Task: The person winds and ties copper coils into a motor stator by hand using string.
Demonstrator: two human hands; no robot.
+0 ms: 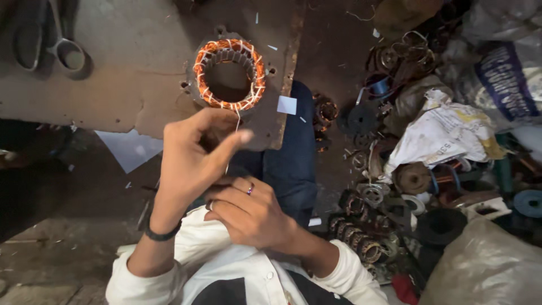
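While thread's taut: left hand (195, 152) pinches white thread (237, 121) off stator winding (228, 73)
Right hand (251, 212): curled, contents hidden
Risk: overpull likely snaps thread

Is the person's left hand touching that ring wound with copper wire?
Apart. In the head view the left hand is below the copper-wound ring, with bare board showing between them; only a thin white thread pinched in its fingers leads toward the ring.

We see a dim, dusty floor (51, 248), a worn brown board (130, 62), and a scrap heap (429, 169) of coils and bags at right.
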